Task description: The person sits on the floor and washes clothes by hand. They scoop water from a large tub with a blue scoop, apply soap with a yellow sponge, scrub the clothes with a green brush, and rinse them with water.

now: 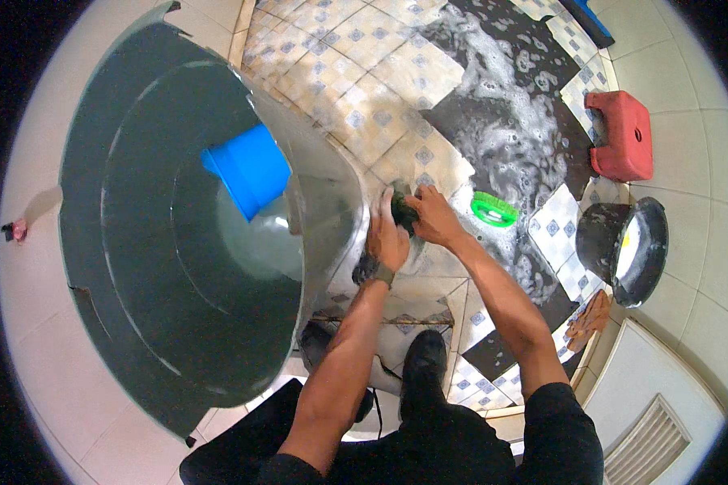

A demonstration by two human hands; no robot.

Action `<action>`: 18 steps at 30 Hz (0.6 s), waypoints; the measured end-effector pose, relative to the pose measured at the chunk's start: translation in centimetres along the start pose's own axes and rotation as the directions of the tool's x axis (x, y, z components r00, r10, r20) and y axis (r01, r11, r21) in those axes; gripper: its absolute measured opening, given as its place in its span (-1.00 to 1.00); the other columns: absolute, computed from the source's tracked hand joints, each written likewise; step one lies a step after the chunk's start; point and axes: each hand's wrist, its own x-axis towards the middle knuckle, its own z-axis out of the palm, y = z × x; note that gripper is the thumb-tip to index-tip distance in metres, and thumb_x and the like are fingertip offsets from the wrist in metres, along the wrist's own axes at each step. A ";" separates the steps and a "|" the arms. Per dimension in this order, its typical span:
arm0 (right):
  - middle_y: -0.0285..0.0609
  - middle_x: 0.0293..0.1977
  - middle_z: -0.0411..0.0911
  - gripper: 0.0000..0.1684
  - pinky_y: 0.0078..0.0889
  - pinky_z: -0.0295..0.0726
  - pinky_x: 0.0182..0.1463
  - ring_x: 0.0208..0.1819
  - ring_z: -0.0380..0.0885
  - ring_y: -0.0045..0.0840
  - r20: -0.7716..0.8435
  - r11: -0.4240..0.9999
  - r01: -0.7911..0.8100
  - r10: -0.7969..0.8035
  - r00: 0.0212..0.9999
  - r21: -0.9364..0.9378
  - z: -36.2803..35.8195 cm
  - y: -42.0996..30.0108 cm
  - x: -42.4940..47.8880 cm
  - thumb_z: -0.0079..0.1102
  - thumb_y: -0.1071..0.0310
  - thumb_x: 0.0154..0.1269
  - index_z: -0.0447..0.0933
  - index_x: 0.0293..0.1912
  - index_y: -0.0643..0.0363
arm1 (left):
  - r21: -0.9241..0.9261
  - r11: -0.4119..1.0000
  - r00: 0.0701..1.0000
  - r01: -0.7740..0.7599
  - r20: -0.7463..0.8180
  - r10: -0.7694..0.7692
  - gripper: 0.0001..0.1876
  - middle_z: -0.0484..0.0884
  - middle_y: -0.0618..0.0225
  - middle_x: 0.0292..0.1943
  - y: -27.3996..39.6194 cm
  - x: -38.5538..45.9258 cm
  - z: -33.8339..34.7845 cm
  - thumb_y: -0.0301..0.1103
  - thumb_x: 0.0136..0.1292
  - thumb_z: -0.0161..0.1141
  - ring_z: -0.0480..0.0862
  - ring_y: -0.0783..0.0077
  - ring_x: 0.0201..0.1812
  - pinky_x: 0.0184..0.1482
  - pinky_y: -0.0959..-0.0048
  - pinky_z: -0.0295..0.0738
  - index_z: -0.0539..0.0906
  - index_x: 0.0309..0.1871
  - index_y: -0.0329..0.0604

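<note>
Between my hands, beside the foot of the large grey tub, is a dark green scrubbing pad or cloth [404, 207]. My right hand [432, 213] grips it from the right with bent fingers. My left hand [389, 233] lies flat against its left edge, fingers pointing away from me; whether it grips the pad cannot be told. A dark wet bundle [365, 268] sits by my left wrist. A bright green scrub brush [494, 209] rests on the soapy floor to the right of my hands.
The large grey tub [139, 242], with a broken rim, fills the left and holds a blue plastic scoop [258, 170]. Suds [509, 133] cover dark tiles. Along the right wall are a red stool [628, 136], a black bucket [600, 239], a brown cloth [589, 321] and a vented door [655, 394].
</note>
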 end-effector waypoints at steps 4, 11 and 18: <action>0.05 -0.22 0.44 -0.67 -0.19 0.43 -0.03 -0.09 0.43 -0.04 -0.032 0.914 0.201 -0.203 0.979 0.353 -6.7 -3.2 -2.6 0.01 0.62 -0.10 0.37 -0.22 0.25 | -0.021 0.962 0.910 -0.274 0.317 0.266 -0.41 0.49 -0.06 0.03 3.6 3.6 -3.1 -0.54 0.01 0.16 0.47 -0.04 0.11 0.15 0.18 0.36 0.33 0.20 -0.18; -0.19 -0.42 0.38 -0.78 -0.41 0.34 -0.24 -0.33 0.36 -0.49 -0.014 0.861 0.190 -0.208 0.978 0.471 -18.5 -7.6 -6.3 0.09 0.53 -0.04 0.34 -0.31 0.20 | -0.085 0.990 0.858 -0.113 0.494 0.140 -0.79 0.51 0.18 -0.47 12.3 4.3 -9.4 -0.41 0.00 0.29 0.53 0.20 -0.44 -0.37 0.25 0.40 0.60 -0.25 -0.16; -0.36 -0.53 0.24 -0.74 -0.51 0.28 -0.30 -0.40 0.24 -0.66 -0.168 0.842 0.297 -0.247 0.954 0.451 -27.1 -12.5 -8.8 0.23 0.42 0.07 0.29 -0.48 0.23 | -0.143 0.828 0.822 -0.542 0.114 0.558 -0.83 0.53 0.08 -0.26 15.5 5.3 -7.2 -0.43 0.02 0.28 0.53 -0.03 -0.14 -0.14 0.15 0.41 0.58 -0.29 -0.16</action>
